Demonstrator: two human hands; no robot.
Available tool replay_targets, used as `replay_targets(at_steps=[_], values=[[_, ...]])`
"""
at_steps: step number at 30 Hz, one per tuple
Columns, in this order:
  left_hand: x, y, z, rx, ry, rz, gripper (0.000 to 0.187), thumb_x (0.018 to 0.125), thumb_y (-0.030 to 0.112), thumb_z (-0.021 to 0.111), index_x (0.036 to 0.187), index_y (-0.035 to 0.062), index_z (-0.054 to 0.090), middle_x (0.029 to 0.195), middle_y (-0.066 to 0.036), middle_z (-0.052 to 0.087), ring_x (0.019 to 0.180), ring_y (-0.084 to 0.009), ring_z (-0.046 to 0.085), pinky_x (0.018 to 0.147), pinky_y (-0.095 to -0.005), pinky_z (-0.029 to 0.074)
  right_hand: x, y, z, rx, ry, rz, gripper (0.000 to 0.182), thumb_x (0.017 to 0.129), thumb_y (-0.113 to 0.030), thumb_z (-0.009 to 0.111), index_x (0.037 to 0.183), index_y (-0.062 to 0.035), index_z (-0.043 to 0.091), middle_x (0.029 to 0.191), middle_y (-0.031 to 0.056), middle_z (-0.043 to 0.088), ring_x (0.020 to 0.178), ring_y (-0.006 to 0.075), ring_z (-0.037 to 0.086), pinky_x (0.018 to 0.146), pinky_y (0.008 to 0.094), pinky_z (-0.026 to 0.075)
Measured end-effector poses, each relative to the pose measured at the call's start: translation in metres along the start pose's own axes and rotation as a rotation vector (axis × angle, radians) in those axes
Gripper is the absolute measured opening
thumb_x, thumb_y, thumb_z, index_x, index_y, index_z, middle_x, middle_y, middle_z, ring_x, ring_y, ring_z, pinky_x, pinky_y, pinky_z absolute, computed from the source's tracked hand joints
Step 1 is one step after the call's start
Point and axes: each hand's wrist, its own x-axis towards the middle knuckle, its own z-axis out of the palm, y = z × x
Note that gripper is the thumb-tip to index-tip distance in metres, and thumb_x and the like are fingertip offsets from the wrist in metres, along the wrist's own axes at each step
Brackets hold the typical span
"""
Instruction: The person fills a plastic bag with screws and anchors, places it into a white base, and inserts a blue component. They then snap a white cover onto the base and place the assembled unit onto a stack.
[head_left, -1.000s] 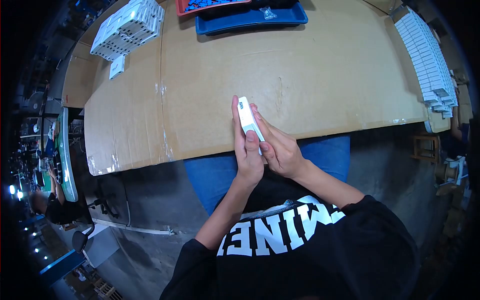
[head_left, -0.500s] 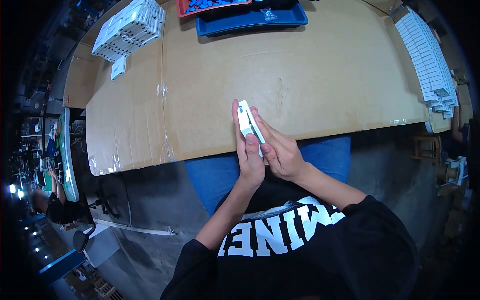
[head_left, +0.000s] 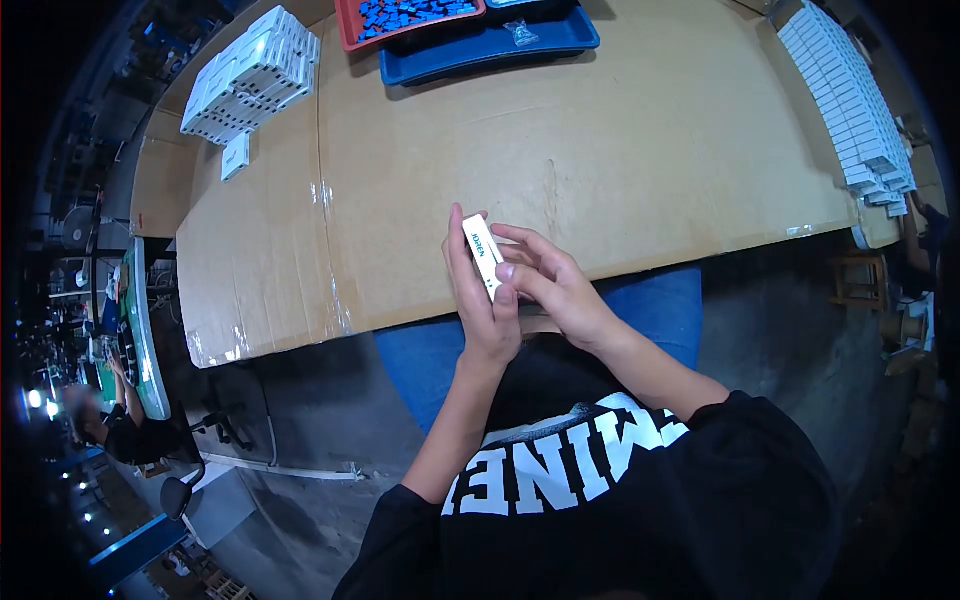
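A small white plastic casing (head_left: pixel 483 252) with dark lettering on its narrow face is held upright-tilted between my hands, above the table's near edge. My left hand (head_left: pixel 482 310) is closed along its left side, with the thumb at the lower end. On the other side, my right hand (head_left: pixel 570 300) has its thumb pressed against the casing near the bottom; its fingers curve behind and are partly hidden. The casing's far side is out of sight.
The cardboard-covered table (head_left: pixel 420 170) spreads ahead. White casings stand in a stack (head_left: pixel 255 75) at back left, with a single white piece (head_left: pixel 236 157) before it. A red tray (head_left: pixel 350 35) of blue parts, a blue tray (head_left: pixel 450 68) and a long white stack (head_left: pixel 840 100) are farther off.
The gap seen between the casing's two halves no longer shows, and its lettered face has turned toward me. My right hand's fingers have lifted from lying flat and curled.
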Motion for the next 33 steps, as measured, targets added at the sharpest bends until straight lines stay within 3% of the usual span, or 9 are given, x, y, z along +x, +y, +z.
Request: replay_targets(at_steps=[4, 7, 11, 17, 20, 22, 26, 33], values=[[-0.003, -0.002, 0.006, 0.07, 0.135, 0.014, 0.107, 0.095, 0.08, 0.039, 0.152, -0.01, 0.033, 0.136, -0.025, 0.046, 0.126, -0.0353, 0.052, 0.107, -0.0459, 0.042, -0.001, 0.015, 0.01, -0.049, 0.008, -0.184, 0.059, 0.102, -0.012, 0.065, 0.152, 0.005, 0.04, 0.142, 0.0189, 0.058, 0.129, 0.0209, 0.059, 0.111, 0.0346, 0.045], [-0.002, -0.004, 0.004, 0.127, 0.199, 0.11, 0.107, 0.094, 0.082, 0.037, 0.145, -0.0111, 0.04, 0.132, -0.025, 0.048, 0.122, -0.036, 0.054, 0.106, -0.046, 0.042, -0.009, 0.009, 0.014, -0.06, -0.006, -0.096, 0.061, 0.102, -0.014, 0.065, 0.154, 0.0055, 0.04, 0.14, 0.0192, 0.061, 0.126, 0.0189, 0.061, 0.108, 0.0326, 0.048], [-0.004, -0.002, 0.003, 0.11, 0.217, 0.114, 0.109, 0.093, 0.085, 0.033, 0.141, -0.0123, 0.044, 0.13, -0.027, 0.049, 0.121, -0.0369, 0.055, 0.105, -0.046, 0.043, -0.013, 0.007, 0.024, -0.135, 0.013, -0.142, 0.062, 0.103, -0.016, 0.065, 0.155, 0.0066, 0.039, 0.138, 0.0193, 0.063, 0.125, 0.0171, 0.061, 0.106, 0.0307, 0.048], [-0.005, -0.004, 0.0, 0.113, 0.229, 0.168, 0.104, 0.096, 0.079, 0.031, 0.137, -0.0148, 0.048, 0.129, -0.028, 0.05, 0.118, -0.0367, 0.057, 0.102, -0.0457, 0.046, -0.018, 0.009, 0.029, -0.141, 0.008, -0.186, 0.06, 0.106, -0.015, 0.061, 0.155, 0.008, 0.037, 0.143, 0.018, 0.059, 0.128, 0.0165, 0.058, 0.107, 0.0291, 0.047], [-0.007, -0.001, 0.0, 0.117, 0.183, 0.126, 0.102, 0.096, 0.078, 0.025, 0.141, -0.0112, 0.045, 0.133, -0.022, 0.047, 0.122, -0.0317, 0.054, 0.105, -0.045, 0.044, -0.021, 0.017, 0.031, -0.124, 0.025, -0.227, 0.057, 0.107, -0.014, 0.058, 0.156, 0.0075, 0.037, 0.144, 0.017, 0.059, 0.128, 0.015, 0.056, 0.108, 0.0281, 0.046], [-0.007, -0.003, 0.003, 0.069, 0.234, 0.164, 0.095, 0.096, 0.069, 0.033, 0.138, -0.0146, 0.049, 0.13, -0.027, 0.05, 0.118, -0.036, 0.057, 0.102, -0.0448, 0.047, -0.022, 0.02, 0.031, -0.148, 0.034, -0.247, 0.055, 0.108, -0.012, 0.057, 0.156, 0.0063, 0.038, 0.142, 0.0168, 0.059, 0.125, 0.0135, 0.057, 0.105, 0.0277, 0.047], [-0.009, 0.0, 0.001, 0.049, 0.23, 0.155, 0.089, 0.096, 0.063, 0.034, 0.138, -0.0142, 0.049, 0.13, -0.027, 0.05, 0.118, -0.0359, 0.058, 0.101, -0.0449, 0.047, -0.023, 0.022, 0.031, -0.168, 0.047, -0.241, 0.052, 0.108, -0.013, 0.056, 0.155, 0.0054, 0.04, 0.141, 0.0165, 0.061, 0.122, 0.0124, 0.057, 0.102, 0.0277, 0.049], [-0.012, -0.002, 0.003, 0.013, 0.267, 0.186, 0.084, 0.092, 0.058, 0.036, 0.135, -0.0125, 0.05, 0.127, -0.026, 0.05, 0.115, -0.0343, 0.057, 0.1, -0.0458, 0.048, -0.024, 0.026, 0.03, -0.349, 0.062, -0.408, 0.048, 0.109, -0.013, 0.053, 0.151, 0.008, 0.045, 0.144, 0.0243, 0.059, 0.124, 0.0215, 0.063, 0.102, 0.0318, 0.05]])
